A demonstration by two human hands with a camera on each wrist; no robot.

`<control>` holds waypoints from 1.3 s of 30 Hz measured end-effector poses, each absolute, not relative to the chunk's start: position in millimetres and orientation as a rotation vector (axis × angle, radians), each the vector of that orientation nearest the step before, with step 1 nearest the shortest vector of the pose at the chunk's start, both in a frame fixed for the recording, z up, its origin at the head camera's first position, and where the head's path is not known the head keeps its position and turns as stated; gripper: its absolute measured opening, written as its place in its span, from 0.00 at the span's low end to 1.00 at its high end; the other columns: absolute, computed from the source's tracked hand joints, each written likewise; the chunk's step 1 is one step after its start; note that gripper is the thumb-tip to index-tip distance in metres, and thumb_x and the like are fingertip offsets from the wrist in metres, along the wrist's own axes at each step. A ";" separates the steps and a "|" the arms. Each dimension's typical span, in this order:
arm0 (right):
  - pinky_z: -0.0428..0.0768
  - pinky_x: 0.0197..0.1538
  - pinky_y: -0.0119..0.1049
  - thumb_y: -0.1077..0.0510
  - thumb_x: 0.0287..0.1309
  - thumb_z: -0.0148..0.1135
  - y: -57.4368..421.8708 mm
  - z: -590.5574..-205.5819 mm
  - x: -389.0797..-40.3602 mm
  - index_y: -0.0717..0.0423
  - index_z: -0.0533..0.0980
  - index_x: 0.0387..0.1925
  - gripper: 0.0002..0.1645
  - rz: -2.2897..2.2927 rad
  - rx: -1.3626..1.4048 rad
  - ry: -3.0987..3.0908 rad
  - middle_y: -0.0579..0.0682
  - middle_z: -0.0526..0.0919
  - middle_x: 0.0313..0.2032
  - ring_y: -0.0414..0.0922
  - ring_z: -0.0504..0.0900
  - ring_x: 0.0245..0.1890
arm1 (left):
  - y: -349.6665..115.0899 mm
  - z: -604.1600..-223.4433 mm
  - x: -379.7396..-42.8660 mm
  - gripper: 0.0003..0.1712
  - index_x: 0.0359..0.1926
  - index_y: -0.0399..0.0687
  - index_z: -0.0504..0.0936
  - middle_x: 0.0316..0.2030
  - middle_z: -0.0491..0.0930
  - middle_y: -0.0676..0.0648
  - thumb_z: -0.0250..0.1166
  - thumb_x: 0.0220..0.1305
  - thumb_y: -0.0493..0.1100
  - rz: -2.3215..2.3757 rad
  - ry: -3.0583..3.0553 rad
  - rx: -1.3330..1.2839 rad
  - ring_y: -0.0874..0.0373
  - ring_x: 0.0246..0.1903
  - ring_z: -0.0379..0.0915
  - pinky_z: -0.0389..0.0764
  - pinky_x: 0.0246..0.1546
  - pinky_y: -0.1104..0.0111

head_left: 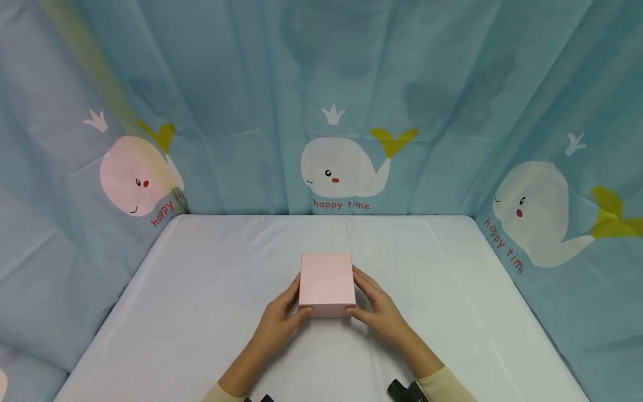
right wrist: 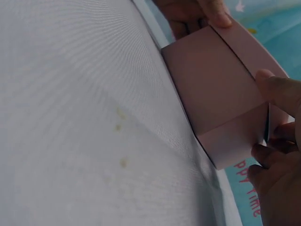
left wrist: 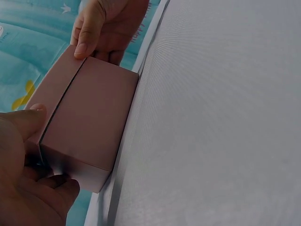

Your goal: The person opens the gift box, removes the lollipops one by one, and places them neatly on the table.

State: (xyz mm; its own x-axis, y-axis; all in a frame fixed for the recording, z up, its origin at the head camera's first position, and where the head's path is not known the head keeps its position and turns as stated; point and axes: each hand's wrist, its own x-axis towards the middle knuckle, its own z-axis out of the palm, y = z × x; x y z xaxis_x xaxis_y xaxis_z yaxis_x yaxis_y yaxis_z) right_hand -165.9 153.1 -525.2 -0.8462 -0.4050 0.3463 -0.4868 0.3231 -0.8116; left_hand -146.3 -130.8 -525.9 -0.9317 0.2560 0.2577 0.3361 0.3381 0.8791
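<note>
A pink lidded box (head_left: pixel 327 279) rests on the white-covered table, its plain square top facing up. In the left wrist view a dark seam runs between the lid (left wrist: pixel 55 87) and the deeper base (left wrist: pixel 94 113). My left hand (head_left: pixel 277 319) grips the box's left side, thumb on the lid's front face and fingers along the side. On the opposite side my right hand (head_left: pixel 384 315) holds it the same way, with its thumb (right wrist: pixel 265 77) near the lid's lower edge. What lies inside the box is hidden.
White cloth (head_left: pixel 226 262) covers the table. Blue curtains (head_left: pixel 241 111) with printed whales stand along its back, left and right edges. Black devices, one of them a wrist mount (head_left: pixel 406 391), show near the sleeves at the bottom.
</note>
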 end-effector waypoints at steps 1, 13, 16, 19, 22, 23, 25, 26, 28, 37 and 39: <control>0.54 0.75 0.19 0.54 0.60 0.74 153.5 -524.7 -166.0 0.52 0.57 0.79 0.52 1.552 0.834 -2.497 0.49 0.56 0.80 0.54 0.54 0.79 | -130.8 -525.1 -146.2 0.50 0.81 0.52 0.56 0.77 0.58 0.50 0.72 0.65 0.49 -1.682 -2.507 -0.560 0.56 0.74 0.58 0.69 0.70 0.62; 0.56 0.75 0.21 0.64 0.54 0.77 155.6 -517.7 -162.7 0.58 0.61 0.77 0.53 1.629 0.858 -2.367 0.57 0.60 0.78 0.60 0.56 0.78 | -132.7 -521.7 -142.8 0.54 0.80 0.51 0.57 0.76 0.60 0.48 0.77 0.60 0.44 -1.489 -2.500 -0.634 0.53 0.74 0.60 0.66 0.71 0.65; 0.57 0.76 0.23 0.67 0.54 0.76 157.0 -515.5 -161.9 0.59 0.62 0.77 0.51 1.645 0.880 -2.321 0.58 0.61 0.77 0.59 0.57 0.78 | -132.9 -522.4 -142.4 0.55 0.80 0.52 0.57 0.76 0.61 0.48 0.78 0.58 0.45 -1.411 -2.503 -0.644 0.53 0.73 0.61 0.66 0.72 0.64; 0.58 0.76 0.24 0.67 0.57 0.74 158.9 -514.7 -161.5 0.57 0.62 0.77 0.49 1.655 0.898 -2.301 0.56 0.61 0.77 0.54 0.57 0.78 | -133.1 -523.6 -141.6 0.55 0.80 0.52 0.57 0.77 0.59 0.49 0.77 0.58 0.46 -1.404 -2.477 -0.666 0.52 0.74 0.60 0.63 0.72 0.71; 0.59 0.77 0.25 0.67 0.58 0.73 160.5 -513.3 -160.9 0.56 0.62 0.77 0.48 1.678 0.915 -2.275 0.55 0.62 0.77 0.50 0.58 0.79 | -133.0 -525.6 -141.4 0.53 0.79 0.47 0.59 0.78 0.58 0.48 0.76 0.59 0.46 -1.372 -2.416 -0.705 0.50 0.75 0.59 0.58 0.72 0.78; 0.59 0.77 0.26 0.67 0.59 0.73 160.8 -512.5 -160.6 0.56 0.62 0.77 0.48 1.686 0.919 -2.268 0.55 0.62 0.77 0.49 0.57 0.79 | -133.0 -525.5 -141.3 0.52 0.79 0.46 0.59 0.78 0.57 0.47 0.76 0.59 0.46 -1.366 -2.399 -0.718 0.51 0.75 0.58 0.57 0.73 0.79; 0.59 0.77 0.26 0.67 0.59 0.72 161.4 -512.3 -160.7 0.57 0.62 0.77 0.47 1.689 0.931 -2.256 0.56 0.62 0.77 0.49 0.58 0.79 | -132.9 -524.6 -141.2 0.51 0.78 0.42 0.60 0.78 0.57 0.46 0.76 0.59 0.44 -1.349 -2.351 -0.748 0.50 0.75 0.58 0.57 0.73 0.79; 0.59 0.77 0.26 0.67 0.59 0.72 161.5 -512.2 -160.6 0.57 0.62 0.77 0.47 1.692 0.932 -2.252 0.56 0.62 0.77 0.49 0.58 0.79 | -132.9 -524.0 -141.1 0.51 0.78 0.40 0.61 0.78 0.58 0.45 0.76 0.58 0.42 -1.345 -2.329 -0.760 0.50 0.75 0.58 0.58 0.73 0.79; 0.59 0.77 0.26 0.66 0.58 0.73 161.9 -513.5 -160.9 0.56 0.62 0.77 0.48 1.685 0.935 -2.253 0.56 0.62 0.77 0.49 0.58 0.79 | -132.7 -521.6 -140.6 0.51 0.77 0.40 0.61 0.77 0.59 0.43 0.77 0.56 0.39 -1.358 -2.290 -0.776 0.51 0.75 0.59 0.60 0.73 0.78; 0.64 0.76 0.30 0.65 0.56 0.74 161.8 -513.4 -162.4 0.64 0.67 0.72 0.44 1.594 1.022 -2.116 0.62 0.67 0.73 0.55 0.63 0.76 | -132.7 -521.0 -141.1 0.47 0.76 0.37 0.63 0.75 0.62 0.36 0.74 0.59 0.35 -1.557 -2.101 -0.839 0.51 0.74 0.61 0.66 0.71 0.73; 0.65 0.76 0.30 0.63 0.57 0.75 161.3 -512.9 -163.0 0.66 0.67 0.71 0.43 1.580 1.034 -2.083 0.65 0.68 0.72 0.56 0.64 0.75 | -133.2 -521.8 -141.4 0.45 0.76 0.36 0.64 0.75 0.63 0.36 0.74 0.60 0.37 -1.576 -2.076 -0.852 0.51 0.75 0.61 0.66 0.71 0.72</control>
State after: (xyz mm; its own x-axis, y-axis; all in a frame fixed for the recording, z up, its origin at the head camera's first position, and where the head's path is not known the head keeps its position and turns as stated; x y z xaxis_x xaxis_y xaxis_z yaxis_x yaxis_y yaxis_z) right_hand -163.0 161.3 -512.9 -0.6828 -0.3480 0.6424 -0.7124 0.1225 -0.6910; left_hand -141.4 -133.2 -521.8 -0.7356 0.2285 0.6377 0.6757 0.1798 0.7149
